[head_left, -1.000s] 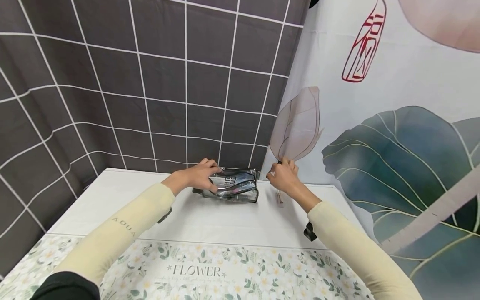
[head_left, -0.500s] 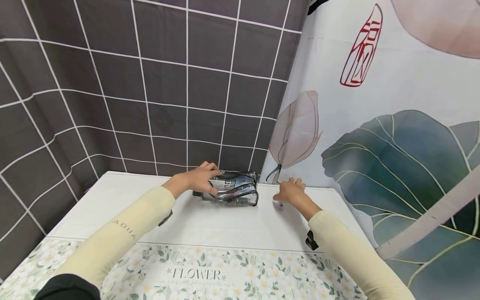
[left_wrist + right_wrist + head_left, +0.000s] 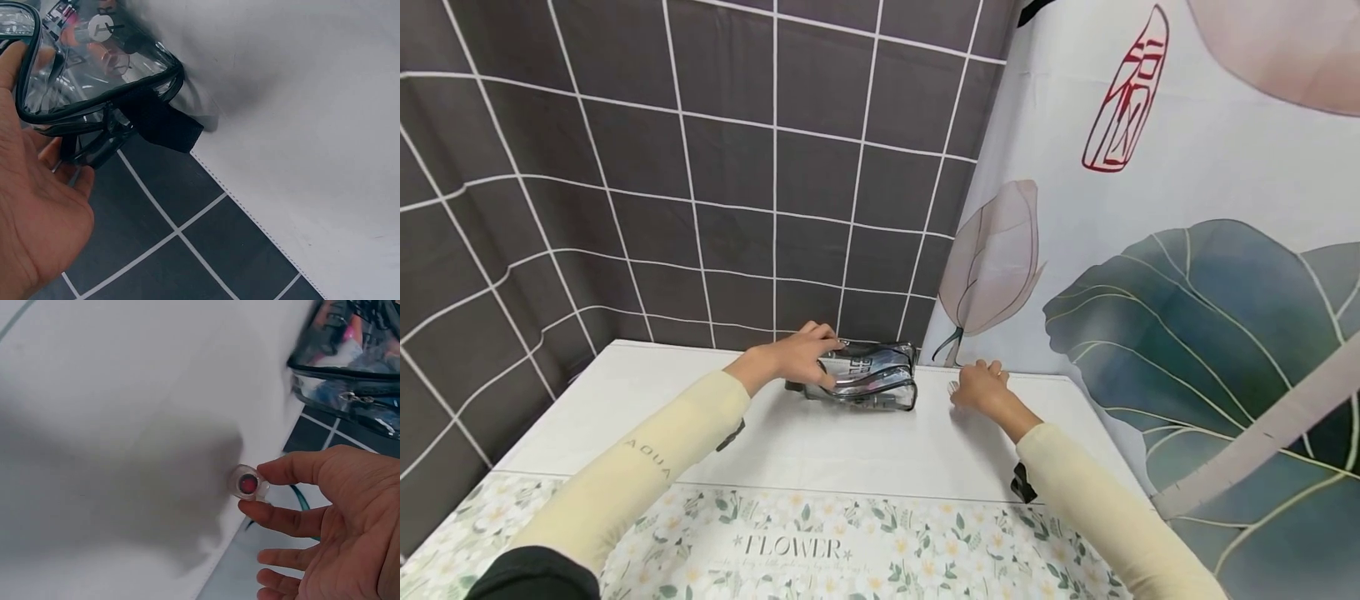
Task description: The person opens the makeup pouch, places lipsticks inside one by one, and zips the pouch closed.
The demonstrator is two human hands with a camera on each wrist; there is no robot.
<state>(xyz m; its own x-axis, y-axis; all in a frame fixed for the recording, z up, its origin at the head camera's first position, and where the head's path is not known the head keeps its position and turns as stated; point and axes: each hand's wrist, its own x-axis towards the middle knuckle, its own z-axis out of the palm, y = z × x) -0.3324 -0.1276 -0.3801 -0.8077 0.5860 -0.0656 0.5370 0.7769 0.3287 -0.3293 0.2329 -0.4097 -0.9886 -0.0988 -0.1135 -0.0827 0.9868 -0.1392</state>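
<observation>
A clear toiletry bag [image 3: 876,379] with black piping and a zip lies at the back of the white table. My left hand [image 3: 793,354] grips its left end, with some fingers hidden behind the clear plastic in the left wrist view. Several small cosmetics [image 3: 103,31] show through its wall. To the right of the bag, my right hand [image 3: 985,387] pinches a small clear tube [image 3: 246,482] between thumb and index finger. Seen end-on in the right wrist view, the tube has a red core. The other fingers stand apart from it.
The white table [image 3: 820,450] has a flower-print cover [image 3: 805,575] along its front. Behind it hangs a dark grid-patterned curtain [image 3: 722,150]. A white curtain with large leaves [image 3: 1210,325] borders the right side.
My right hand came down toward the tabletop, where a small tube showed beneath it, and now pinches the tube. My left hand and the bag stay in place.
</observation>
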